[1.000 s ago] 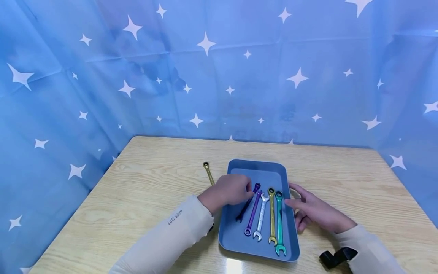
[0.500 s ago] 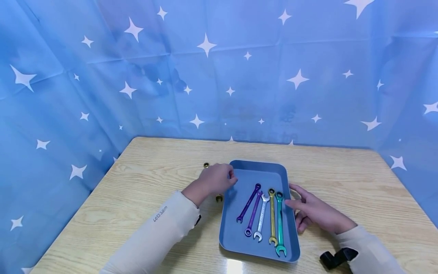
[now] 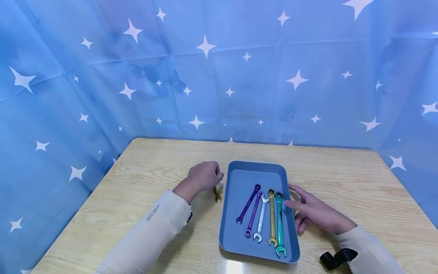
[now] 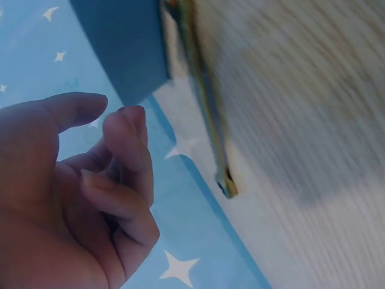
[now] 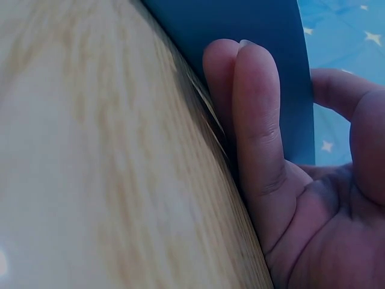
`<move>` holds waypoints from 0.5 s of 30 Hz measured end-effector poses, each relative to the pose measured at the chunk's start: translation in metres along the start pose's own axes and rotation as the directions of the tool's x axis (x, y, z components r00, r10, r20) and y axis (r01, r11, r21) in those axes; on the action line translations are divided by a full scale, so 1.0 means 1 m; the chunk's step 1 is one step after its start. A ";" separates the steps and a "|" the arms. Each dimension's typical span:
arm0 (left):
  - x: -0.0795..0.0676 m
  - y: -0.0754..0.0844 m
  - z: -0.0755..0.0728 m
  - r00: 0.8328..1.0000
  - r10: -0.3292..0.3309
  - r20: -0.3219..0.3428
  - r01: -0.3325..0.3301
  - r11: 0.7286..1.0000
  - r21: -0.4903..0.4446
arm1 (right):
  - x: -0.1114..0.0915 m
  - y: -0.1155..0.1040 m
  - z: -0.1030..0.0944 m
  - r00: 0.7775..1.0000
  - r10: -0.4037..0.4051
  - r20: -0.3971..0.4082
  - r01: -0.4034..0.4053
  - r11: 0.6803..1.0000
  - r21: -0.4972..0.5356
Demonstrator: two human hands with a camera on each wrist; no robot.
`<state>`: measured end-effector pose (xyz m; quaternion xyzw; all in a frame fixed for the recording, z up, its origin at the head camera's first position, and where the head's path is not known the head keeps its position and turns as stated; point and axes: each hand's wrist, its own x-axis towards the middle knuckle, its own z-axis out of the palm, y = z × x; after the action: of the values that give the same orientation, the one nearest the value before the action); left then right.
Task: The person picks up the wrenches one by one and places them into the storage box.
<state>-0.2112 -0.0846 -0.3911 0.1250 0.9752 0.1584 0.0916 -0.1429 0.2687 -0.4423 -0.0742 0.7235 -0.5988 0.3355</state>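
Note:
My left hand [image 3: 204,176] hovers over the table just left of the blue-grey tray [image 3: 234,247], its fingers loosely bent and nothing between them. Below it lies a gold combination wrench [image 3: 217,195]; the hand covers most of it in the head view. In the left wrist view the wrench [image 4: 207,105] lies at full length on the wood, apart from the fingers. My right hand [image 3: 316,209] grips the tray's right wall, thumb over the rim and fingers along the outside. Inside the tray lie two purple wrenches [image 3: 248,204], a silver wrench [image 3: 261,219], a gold wrench [image 3: 272,217] and a green wrench [image 3: 280,224].
The tray stands on a light wood-grain table [image 3: 154,167]. A blue curtain [image 3: 226,68] with white stars hangs behind the table and at its sides. A black strap mount [image 3: 337,258] sits on the right sleeve.
My left hand has moved left from above the purple wrenches, out of the tray, to over the gold wrench on the table. The right hand has stayed on the tray wall.

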 end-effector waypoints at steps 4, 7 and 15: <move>0.002 -0.008 0.002 1.000 -0.028 0.005 0.028 0.999 0.038 | 0.001 0.001 0.000 1.000 0.006 -0.006 -0.006 1.000 -0.002; 0.004 -0.013 0.003 0.998 -0.056 0.032 0.054 0.997 0.057 | 0.002 0.001 0.000 1.000 0.008 -0.007 -0.008 1.000 -0.001; 0.006 -0.017 0.009 0.986 -0.138 0.091 0.123 0.980 0.153 | 0.002 0.000 0.000 1.000 0.005 0.001 -0.005 1.000 -0.004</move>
<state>-0.2183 -0.0961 -0.4056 0.0748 0.9844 0.0732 0.1417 -0.1442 0.2676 -0.4435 -0.0732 0.7246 -0.5966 0.3371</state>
